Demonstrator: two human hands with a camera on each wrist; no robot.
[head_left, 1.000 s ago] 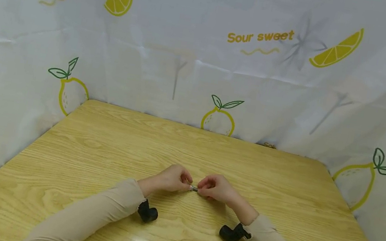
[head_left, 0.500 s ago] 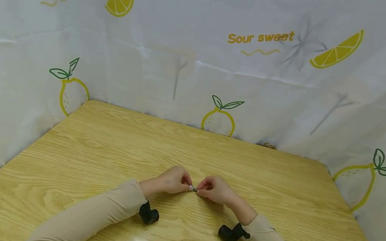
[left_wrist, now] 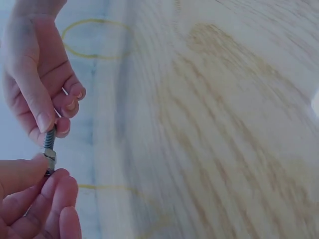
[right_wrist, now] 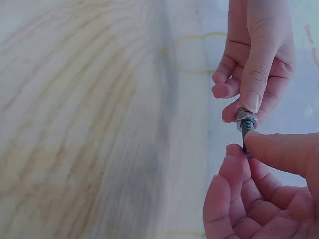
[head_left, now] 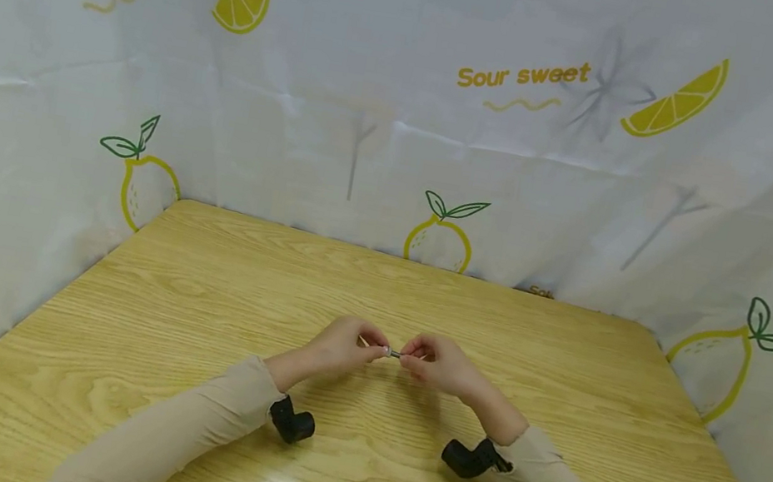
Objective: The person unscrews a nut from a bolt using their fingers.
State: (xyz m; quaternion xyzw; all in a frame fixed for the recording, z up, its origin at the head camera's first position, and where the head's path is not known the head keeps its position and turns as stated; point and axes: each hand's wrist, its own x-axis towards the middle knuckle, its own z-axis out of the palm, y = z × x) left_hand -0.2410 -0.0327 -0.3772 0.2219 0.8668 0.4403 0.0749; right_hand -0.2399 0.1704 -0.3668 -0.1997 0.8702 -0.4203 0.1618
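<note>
Held between the two hands is a metal bolt (left_wrist: 49, 140) with visible threads, carrying a silver hex nut (right_wrist: 247, 118) near its left-hand end. My left hand (head_left: 342, 345) pinches the nut end between thumb and fingertips. My right hand (head_left: 444, 365) grips the threaded end the same way, thumb on top. In the right wrist view, the left hand (right_wrist: 264, 59) comes from above and the right hand (right_wrist: 254, 199) from below. Fingertips hide both ends of the bolt. The bolt lies roughly crosswise in the head view.
Beneath the hands is a wood-grain table (head_left: 259, 280). A white curtain (head_left: 294, 151) printed with lemons surrounds its back and sides. Black wrist-worn devices (head_left: 293, 422) sit at both sleeve cuffs.
Both hands, with the bolt between them, have moved up in the head view, away from the body. Their pinching grips on the bolt look much the same.
</note>
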